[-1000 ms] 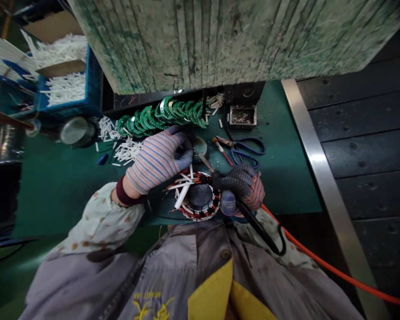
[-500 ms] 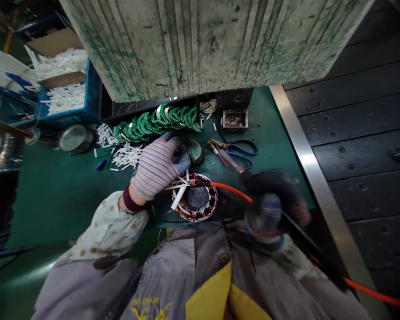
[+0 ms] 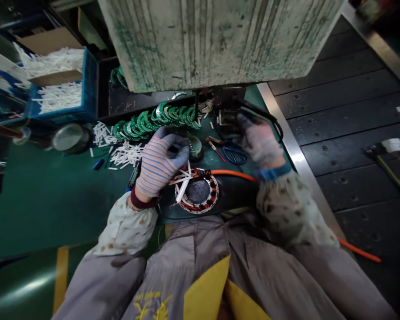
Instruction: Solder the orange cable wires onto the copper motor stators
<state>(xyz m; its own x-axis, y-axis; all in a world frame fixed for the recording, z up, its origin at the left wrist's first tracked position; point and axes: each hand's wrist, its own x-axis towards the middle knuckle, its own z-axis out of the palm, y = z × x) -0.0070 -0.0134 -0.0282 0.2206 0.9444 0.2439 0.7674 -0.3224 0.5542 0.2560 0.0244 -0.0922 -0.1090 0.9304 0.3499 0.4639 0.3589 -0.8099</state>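
My left hand [image 3: 165, 158], in a striped glove, is closed in a pinch beside a stator ring [image 3: 215, 195] wound with red and white. What its fingertips hold is too small to make out. White sleeves [image 3: 184, 189] and thin leads lie by the fingers on the ring's left upper side. An orange cable [image 3: 235, 173] runs from the ring to the right. My right hand [image 3: 262, 144], gloved and motion-blurred, is at a small metal tray [image 3: 228, 118]. Its fingers are smeared. A black handle with cord [image 3: 263, 113] extends just beyond it.
Blue-handled scissors [image 3: 235, 155] and a brush [image 3: 216, 149] lie near my right hand. Green curved boards [image 3: 160, 119] and loose white sleeves [image 3: 126, 154] lie behind my left hand. A blue bin [image 3: 90, 84] stands back left. A large grey panel [image 3: 220, 44] overhangs the table. A round tin [image 3: 196, 146] sits centrally.
My right hand has moved from the lower right up to the metal tray; the soldering iron it held is no longer clearly visible. My left hand stays pinched by the ring. The view has shifted slightly.
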